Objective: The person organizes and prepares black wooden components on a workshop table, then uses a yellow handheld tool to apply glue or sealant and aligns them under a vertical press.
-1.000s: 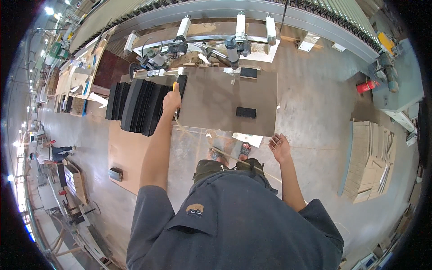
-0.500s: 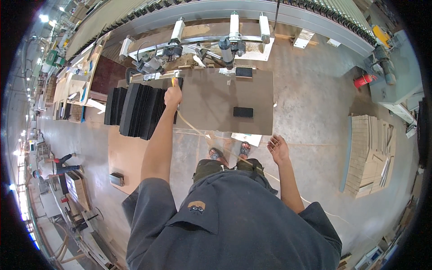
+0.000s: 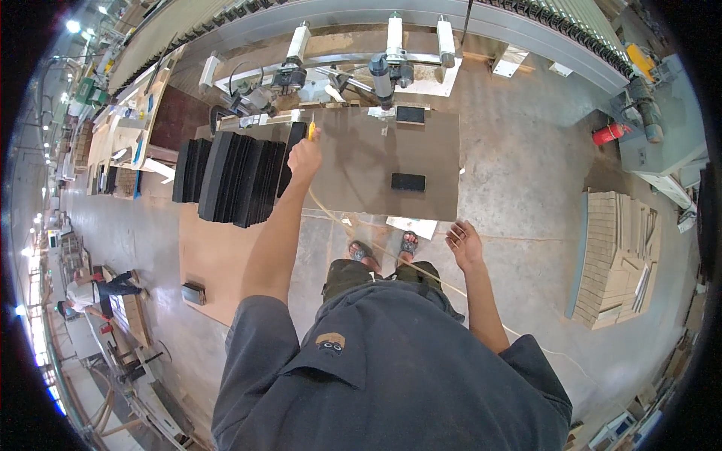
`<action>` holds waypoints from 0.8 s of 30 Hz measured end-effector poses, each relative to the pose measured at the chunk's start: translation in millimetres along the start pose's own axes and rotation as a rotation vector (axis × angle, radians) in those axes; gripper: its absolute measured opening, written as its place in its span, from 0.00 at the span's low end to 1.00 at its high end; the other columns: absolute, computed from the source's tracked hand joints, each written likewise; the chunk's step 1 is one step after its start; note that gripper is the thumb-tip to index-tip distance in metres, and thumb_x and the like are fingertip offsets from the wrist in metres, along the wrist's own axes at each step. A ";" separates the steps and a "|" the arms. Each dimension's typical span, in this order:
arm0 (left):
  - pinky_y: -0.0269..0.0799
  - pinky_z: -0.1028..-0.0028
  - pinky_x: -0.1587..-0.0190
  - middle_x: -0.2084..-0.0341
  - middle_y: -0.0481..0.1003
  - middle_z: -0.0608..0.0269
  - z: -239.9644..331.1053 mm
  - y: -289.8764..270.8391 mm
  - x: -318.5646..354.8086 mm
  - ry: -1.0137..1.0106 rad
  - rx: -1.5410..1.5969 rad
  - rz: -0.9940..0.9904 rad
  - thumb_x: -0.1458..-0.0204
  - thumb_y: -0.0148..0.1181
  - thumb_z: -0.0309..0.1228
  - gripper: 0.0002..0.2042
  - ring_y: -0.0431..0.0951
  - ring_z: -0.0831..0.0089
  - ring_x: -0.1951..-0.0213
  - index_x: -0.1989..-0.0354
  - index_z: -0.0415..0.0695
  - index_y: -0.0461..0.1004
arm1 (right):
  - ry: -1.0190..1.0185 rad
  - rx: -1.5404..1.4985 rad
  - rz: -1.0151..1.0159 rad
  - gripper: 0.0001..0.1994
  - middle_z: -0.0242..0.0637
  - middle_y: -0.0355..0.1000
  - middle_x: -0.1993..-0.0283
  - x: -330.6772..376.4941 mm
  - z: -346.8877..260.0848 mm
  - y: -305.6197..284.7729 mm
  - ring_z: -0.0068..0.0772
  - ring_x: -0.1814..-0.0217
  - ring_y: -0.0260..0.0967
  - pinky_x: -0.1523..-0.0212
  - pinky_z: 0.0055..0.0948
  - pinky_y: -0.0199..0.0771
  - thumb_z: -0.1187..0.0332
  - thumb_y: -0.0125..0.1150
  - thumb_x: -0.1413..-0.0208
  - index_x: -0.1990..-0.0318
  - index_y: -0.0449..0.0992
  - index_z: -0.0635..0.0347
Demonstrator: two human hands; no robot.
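The left hand (image 3: pixel 304 156) is gripping a yellow tool (image 3: pixel 311 129) at the panel's (image 3: pixel 361 161) ten o'clock corner, work seemingly just starting, while the right hand (image 3: pixel 464 243) is hanging wide, empty.

Single head view, steeply down, wide.

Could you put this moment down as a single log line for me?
left hand: grips yellow-tipped tool at brown panel edge | right hand: open, empty | black panels: stacked upright beside
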State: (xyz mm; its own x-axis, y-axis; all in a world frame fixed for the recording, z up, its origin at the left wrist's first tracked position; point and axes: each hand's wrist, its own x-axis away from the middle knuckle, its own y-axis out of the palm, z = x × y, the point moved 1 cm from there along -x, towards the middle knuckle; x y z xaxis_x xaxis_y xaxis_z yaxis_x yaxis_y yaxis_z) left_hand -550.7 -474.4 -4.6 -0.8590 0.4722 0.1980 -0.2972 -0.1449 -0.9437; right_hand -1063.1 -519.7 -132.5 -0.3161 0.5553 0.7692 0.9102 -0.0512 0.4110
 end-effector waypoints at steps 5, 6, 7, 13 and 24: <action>0.78 0.45 0.42 0.50 0.83 0.36 5.1 -2.6 -0.8 -0.022 -0.004 0.021 0.31 0.36 0.69 0.44 0.83 0.38 0.44 0.51 0.35 0.84 | 0.000 0.020 0.005 0.21 0.35 0.76 0.48 0.2 1.8 3.3 0.38 0.47 0.75 0.39 0.43 0.77 0.49 0.56 0.27 0.40 0.76 0.56; 0.78 0.45 0.42 0.51 0.83 0.37 4.8 -2.4 -2.2 -0.037 -0.009 0.032 0.30 0.37 0.69 0.43 0.83 0.38 0.44 0.52 0.35 0.84 | 0.001 0.022 0.002 0.21 0.35 0.76 0.48 -1.0 2.2 3.3 0.38 0.47 0.75 0.39 0.43 0.77 0.49 0.56 0.27 0.40 0.76 0.56; 0.78 0.45 0.43 0.51 0.84 0.37 4.0 -2.7 -3.6 -0.053 -0.015 0.042 0.30 0.38 0.68 0.43 0.83 0.38 0.45 0.53 0.35 0.84 | 0.000 0.018 0.006 0.21 0.35 0.76 0.49 -1.9 2.4 2.9 0.38 0.48 0.75 0.39 0.43 0.77 0.49 0.56 0.26 0.41 0.76 0.56; 0.79 0.46 0.44 0.53 0.84 0.37 1.6 -7.3 -7.7 -0.026 -0.039 0.038 0.30 0.39 0.68 0.42 0.83 0.39 0.45 0.53 0.35 0.84 | -0.009 0.021 0.001 0.21 0.35 0.76 0.49 -3.6 -1.3 -1.1 0.38 0.48 0.75 0.40 0.43 0.77 0.49 0.55 0.26 0.41 0.76 0.56; 0.81 0.45 0.46 0.56 0.84 0.36 -2.3 -2.9 -14.0 -0.015 -0.024 0.069 0.30 0.39 0.67 0.42 0.85 0.39 0.49 0.54 0.34 0.84 | -0.008 0.009 -0.017 0.20 0.35 0.76 0.50 -2.5 -4.3 5.1 0.38 0.48 0.75 0.40 0.43 0.77 0.49 0.55 0.25 0.42 0.76 0.55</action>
State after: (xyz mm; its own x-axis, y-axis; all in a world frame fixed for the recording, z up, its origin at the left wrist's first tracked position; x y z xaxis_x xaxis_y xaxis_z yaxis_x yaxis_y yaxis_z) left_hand -536.9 -478.6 -5.2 -0.8834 0.4484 0.1363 -0.2272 -0.1554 -0.9614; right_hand -1058.9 -524.9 -130.3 -0.3293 0.5626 0.7583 0.9072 -0.0342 0.4193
